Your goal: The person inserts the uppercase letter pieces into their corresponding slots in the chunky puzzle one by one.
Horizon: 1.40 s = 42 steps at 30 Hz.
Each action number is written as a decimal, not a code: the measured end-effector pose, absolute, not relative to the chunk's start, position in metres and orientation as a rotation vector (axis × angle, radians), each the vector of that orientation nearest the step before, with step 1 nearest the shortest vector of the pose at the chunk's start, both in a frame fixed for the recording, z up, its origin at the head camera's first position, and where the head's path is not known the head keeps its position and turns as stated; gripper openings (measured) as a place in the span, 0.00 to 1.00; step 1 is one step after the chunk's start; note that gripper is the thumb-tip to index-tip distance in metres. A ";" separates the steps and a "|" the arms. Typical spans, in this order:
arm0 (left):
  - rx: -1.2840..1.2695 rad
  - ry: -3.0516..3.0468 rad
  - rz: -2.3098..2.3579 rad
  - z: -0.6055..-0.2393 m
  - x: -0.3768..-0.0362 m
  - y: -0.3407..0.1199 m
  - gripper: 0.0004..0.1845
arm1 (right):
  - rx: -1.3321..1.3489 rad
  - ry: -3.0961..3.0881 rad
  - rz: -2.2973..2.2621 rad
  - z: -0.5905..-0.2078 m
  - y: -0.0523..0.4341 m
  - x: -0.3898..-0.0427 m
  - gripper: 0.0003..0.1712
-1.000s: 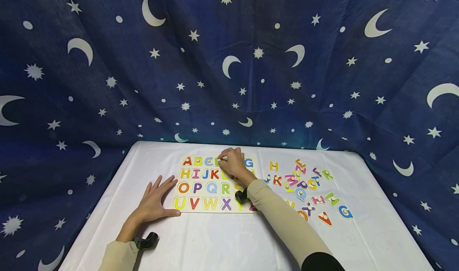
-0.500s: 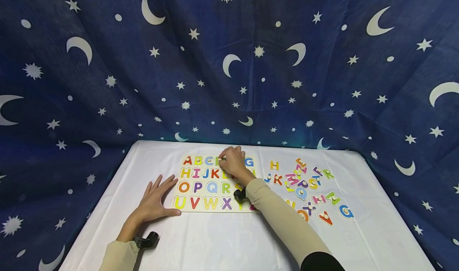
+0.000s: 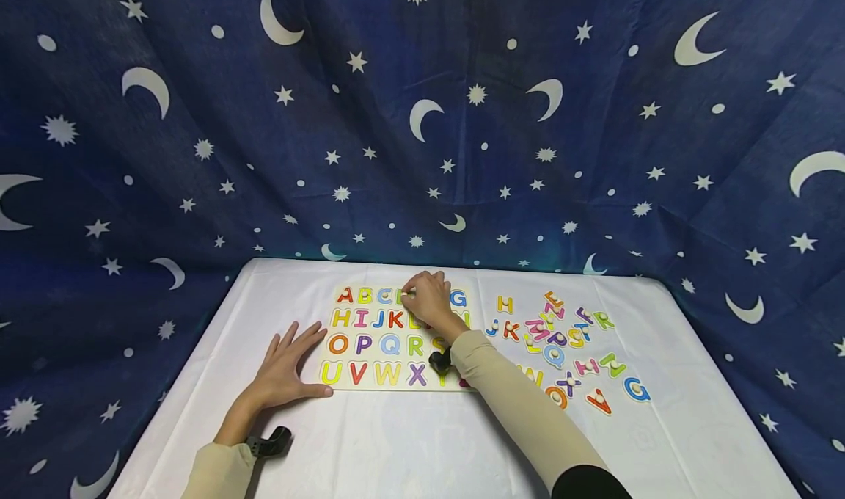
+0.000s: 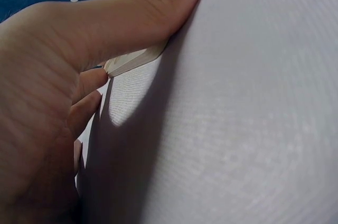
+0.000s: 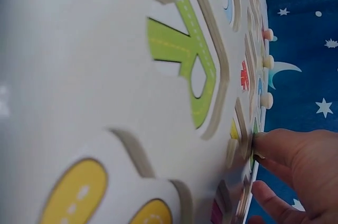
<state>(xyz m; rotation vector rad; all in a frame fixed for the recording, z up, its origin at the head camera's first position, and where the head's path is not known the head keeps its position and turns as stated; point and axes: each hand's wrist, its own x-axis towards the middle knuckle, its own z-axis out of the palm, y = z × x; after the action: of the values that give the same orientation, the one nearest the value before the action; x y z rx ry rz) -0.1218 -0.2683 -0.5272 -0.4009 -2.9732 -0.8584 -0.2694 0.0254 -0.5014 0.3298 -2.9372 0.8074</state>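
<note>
Cream letter board point(image 3: 403, 359): lies flat on the white-covered table point(image 3: 396, 447), closer to the far edge than the near one; four rows of letters cross it, the A row along its far edge, the U row along its near edge.
Right hand point(image 3: 430, 299): pinches a green letter piece point(image 3: 400, 296) with thumb and finger at the fourth place of the far row, just beside the C; most of the piece is hidden by the hand.
Left hand point(image 3: 285, 373): fingers spread, gripping nothing; the thumb touches the board's near left corner, other fingertips reach its left edge.
Knobbed pieces: red A point(image 3: 345, 295), yellow B point(image 3: 364, 296) and blue C point(image 3: 384, 296) stand in their places from the board's far left corner.
Recess: green R point(image 5: 169, 47) shows as a sunken shape in the right wrist view.
Loose letters point(image 3: 557, 340): scattered between board and table's right edge; blue G point(image 3: 636, 390) lies closest to that edge, red V point(image 3: 598, 402) closest to the near one.
Backdrop point(image 3: 422, 169): dark blue fabric with pale moons and stars hangs beyond the table's far edge.
</note>
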 end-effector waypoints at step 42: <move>-0.400 -2.995 -0.852 -0.524 -0.123 -0.268 0.62 | 0.176 -3.079 0.844 -0.479 0.321 -0.271 0.22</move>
<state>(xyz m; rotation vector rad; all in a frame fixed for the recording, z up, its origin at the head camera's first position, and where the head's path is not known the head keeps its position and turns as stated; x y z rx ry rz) -0.1234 -0.2675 -0.5237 -0.4000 -2.9948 -0.8516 -0.2709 0.3210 -0.4790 0.1765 -3.0794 0.8442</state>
